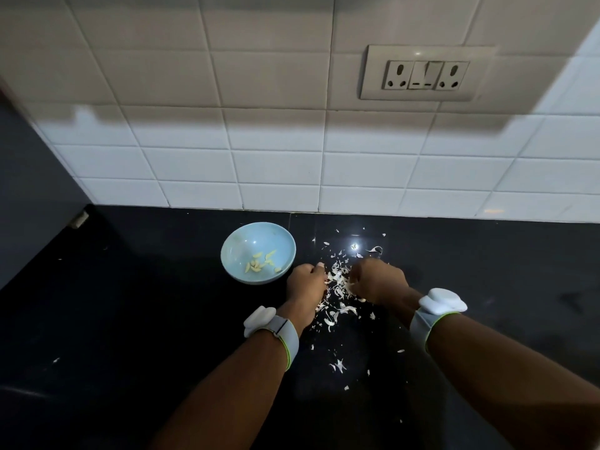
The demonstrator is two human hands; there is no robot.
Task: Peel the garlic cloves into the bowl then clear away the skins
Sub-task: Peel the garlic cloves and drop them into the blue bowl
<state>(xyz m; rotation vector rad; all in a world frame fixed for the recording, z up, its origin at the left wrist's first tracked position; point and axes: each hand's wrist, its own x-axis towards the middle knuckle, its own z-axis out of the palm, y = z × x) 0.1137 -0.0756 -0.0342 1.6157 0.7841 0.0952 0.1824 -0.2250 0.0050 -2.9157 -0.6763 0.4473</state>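
A pale blue bowl [258, 253] stands on the black counter and holds several peeled garlic cloves [259, 264]. Just right of it lies a heap of white garlic skins [339, 280]. My left hand [306, 282] and my right hand [376, 280] rest on the counter on either side of that heap, fingers curled inward against the skins. The fingertips are hidden, so a grip on the skins does not show. Loose flakes are scattered towards me and towards the wall.
The black counter [146, 319] meets a white tiled wall at the back, with a socket plate [425, 73] high on the right. A dark cabinet side [35, 196] closes the left. White wrist bands sit on both forearms.
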